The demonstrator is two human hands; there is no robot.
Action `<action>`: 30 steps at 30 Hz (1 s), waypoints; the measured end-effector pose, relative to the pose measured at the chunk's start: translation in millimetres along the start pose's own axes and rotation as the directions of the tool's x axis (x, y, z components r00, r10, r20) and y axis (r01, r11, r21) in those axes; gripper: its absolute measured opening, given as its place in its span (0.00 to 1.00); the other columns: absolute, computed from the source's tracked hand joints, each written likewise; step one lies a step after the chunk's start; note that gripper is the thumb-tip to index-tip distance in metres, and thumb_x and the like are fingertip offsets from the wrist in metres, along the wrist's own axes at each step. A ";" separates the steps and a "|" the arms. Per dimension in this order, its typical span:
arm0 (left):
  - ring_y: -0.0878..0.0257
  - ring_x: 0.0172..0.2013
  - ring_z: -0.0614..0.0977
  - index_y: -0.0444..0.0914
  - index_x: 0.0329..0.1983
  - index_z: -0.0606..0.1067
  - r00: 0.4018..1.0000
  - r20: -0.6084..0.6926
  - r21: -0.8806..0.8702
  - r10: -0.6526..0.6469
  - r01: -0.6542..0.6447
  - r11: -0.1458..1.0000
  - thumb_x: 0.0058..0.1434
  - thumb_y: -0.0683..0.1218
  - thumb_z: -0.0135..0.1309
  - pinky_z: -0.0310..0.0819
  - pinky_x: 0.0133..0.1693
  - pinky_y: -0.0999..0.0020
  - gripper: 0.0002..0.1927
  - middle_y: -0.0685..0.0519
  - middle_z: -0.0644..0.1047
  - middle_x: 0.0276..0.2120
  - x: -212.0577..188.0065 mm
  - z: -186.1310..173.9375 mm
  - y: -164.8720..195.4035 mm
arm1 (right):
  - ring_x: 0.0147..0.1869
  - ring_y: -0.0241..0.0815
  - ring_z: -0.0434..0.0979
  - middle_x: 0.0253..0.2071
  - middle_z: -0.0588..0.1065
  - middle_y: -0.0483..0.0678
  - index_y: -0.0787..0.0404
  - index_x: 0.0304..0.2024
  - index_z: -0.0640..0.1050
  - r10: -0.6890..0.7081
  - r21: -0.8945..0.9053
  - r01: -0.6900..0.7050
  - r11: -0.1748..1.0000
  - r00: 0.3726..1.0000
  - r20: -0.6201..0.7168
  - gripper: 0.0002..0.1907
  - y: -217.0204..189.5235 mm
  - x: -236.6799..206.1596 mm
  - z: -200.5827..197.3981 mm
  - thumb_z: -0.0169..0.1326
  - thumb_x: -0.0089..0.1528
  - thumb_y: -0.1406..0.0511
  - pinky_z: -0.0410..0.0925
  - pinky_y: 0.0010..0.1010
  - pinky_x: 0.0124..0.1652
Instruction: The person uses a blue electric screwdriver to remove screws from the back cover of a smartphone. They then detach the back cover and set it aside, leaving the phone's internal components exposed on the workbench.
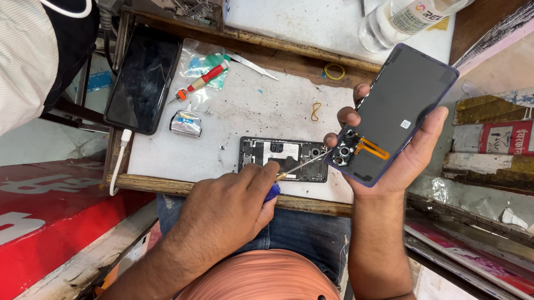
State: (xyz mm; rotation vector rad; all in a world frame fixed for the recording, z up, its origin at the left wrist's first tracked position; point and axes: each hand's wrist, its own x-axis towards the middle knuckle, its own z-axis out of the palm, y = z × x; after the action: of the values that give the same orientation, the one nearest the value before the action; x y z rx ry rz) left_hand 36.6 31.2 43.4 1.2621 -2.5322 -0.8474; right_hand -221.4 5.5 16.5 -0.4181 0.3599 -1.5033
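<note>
My right hand (403, 160) holds a phone back cover (394, 108), inner side up, above the table's front edge. The cover is dark grey with a purple rim, camera lenses and an orange flex cable (372, 148) at its lower end. My left hand (233, 204) grips a blue-handled screwdriver (299, 166). Its thin shaft points right, and the tip touches the cover near the camera lenses. Just beyond my left hand, an opened phone body (285, 152) lies flat on the white work mat (246, 108) with its inner parts showing.
A black phone (142, 77) with a white cable lies at the mat's left edge. A red-handled screwdriver (204, 80), tweezers (252, 64), a small foil packet (186, 123) and rubber bands (334, 72) are scattered on the mat. A clear bottle (419, 5) lies at the back right. Another person's sleeve (8, 61) is at top left.
</note>
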 end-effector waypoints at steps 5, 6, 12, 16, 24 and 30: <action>0.57 0.25 0.84 0.31 0.58 0.69 0.991 -0.134 -0.009 0.006 -0.007 1.000 0.63 0.51 0.59 0.80 0.22 0.63 0.26 0.45 0.79 0.35 1.9 5.0 2.8 | 0.52 0.50 0.75 0.55 0.70 0.55 0.60 0.65 0.67 -0.051 -0.044 0.051 0.998 0.999 -0.005 0.37 5.1 -3.1 0.5 0.36 0.73 0.37 0.75 0.57 0.46; 0.56 0.26 0.84 0.31 0.59 0.69 0.989 -0.148 -0.016 0.001 -0.003 1.000 0.64 0.51 0.59 0.80 0.24 0.62 0.26 0.46 0.79 0.34 2.6 6.2 3.5 | 0.52 0.49 0.75 0.55 0.70 0.55 0.60 0.64 0.67 -0.063 -0.058 0.062 0.996 0.998 -0.011 0.38 6.0 -4.2 1.0 0.37 0.73 0.37 0.75 0.58 0.47; 0.54 0.31 0.86 0.30 0.59 0.69 0.971 -0.241 -0.098 -0.002 -0.022 0.995 0.62 0.49 0.58 0.82 0.27 0.62 0.26 0.43 0.79 0.38 7.4 13.2 9.6 | 0.53 0.50 0.76 0.55 0.70 0.55 0.59 0.64 0.67 -0.100 -0.054 0.097 0.994 0.994 -0.052 0.38 12.8 -8.9 4.5 0.39 0.71 0.36 0.75 0.56 0.47; 0.51 0.32 0.86 0.30 0.60 0.67 0.976 -0.216 -0.126 -0.023 -0.005 0.992 0.63 0.49 0.57 0.82 0.28 0.60 0.27 0.41 0.79 0.39 9.8 16.8 11.9 | 0.50 0.49 0.75 0.55 0.70 0.55 0.59 0.64 0.68 -0.138 -0.100 0.129 0.987 0.987 -0.082 0.38 14.7 -11.5 6.3 0.39 0.71 0.36 0.75 0.55 0.45; 0.48 0.33 0.86 0.28 0.61 0.65 0.975 -0.216 -0.236 -0.051 -0.002 0.972 0.64 0.49 0.57 0.83 0.31 0.57 0.28 0.38 0.79 0.41 8.3 27.7 17.1 | 0.51 0.49 0.76 0.54 0.71 0.55 0.58 0.68 0.66 -0.228 -0.149 0.213 0.966 0.969 -0.094 0.38 22.0 -12.8 8.1 0.38 0.71 0.37 0.76 0.53 0.46; 0.49 0.33 0.87 0.28 0.62 0.64 0.981 -0.160 -0.295 -0.106 0.055 0.954 0.65 0.49 0.55 0.84 0.30 0.57 0.28 0.37 0.78 0.43 10.2 36.4 19.7 | 0.51 0.48 0.77 0.55 0.71 0.55 0.57 0.68 0.65 -0.285 -0.197 0.262 0.945 0.953 -0.103 0.38 28.8 -13.9 9.5 0.37 0.72 0.37 0.76 0.55 0.46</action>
State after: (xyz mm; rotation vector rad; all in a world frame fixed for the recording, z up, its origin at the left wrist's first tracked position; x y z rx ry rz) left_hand 2.4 47.5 23.9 1.2876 -2.1407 -1.0320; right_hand -192.2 20.4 10.7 -0.5321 0.5627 -1.7824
